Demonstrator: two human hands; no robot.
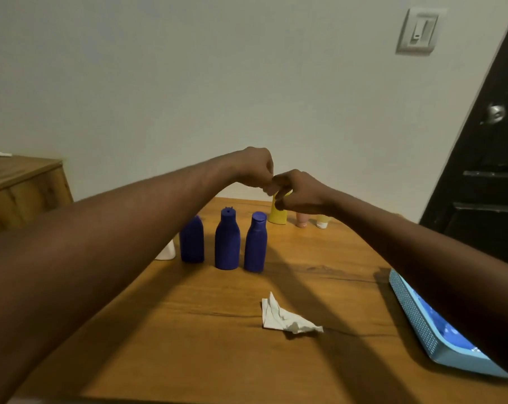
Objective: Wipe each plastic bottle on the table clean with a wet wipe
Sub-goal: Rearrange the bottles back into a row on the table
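Far left, a wooden cabinet [19, 188] sits by the wall. On the wooden table [188, 330], a white bottle [166, 251] peeks out from behind the left forearm. Next come three dark blue plastic bottles in a row, upright and close together: the first [192, 242], the second [227, 242], the third [256, 244].

Above them the left hand [255, 167] is up off the table with its fingers curled in. It meets the right hand [298, 191], also curled, fingertip to fingertip. I can't tell whether anything is pinched between them.

Behind the right hand stands a yellow bottle [277, 215], its top hidden. Beside it are a small pink tube [302, 220] and a pale yellow tube [322, 221].

Nearer the camera, a crumpled wet wipe [284, 316] lies loose on the table, well apart from both hands. At the right edge lies a blue wipes pack [421, 325], partly under the right forearm.
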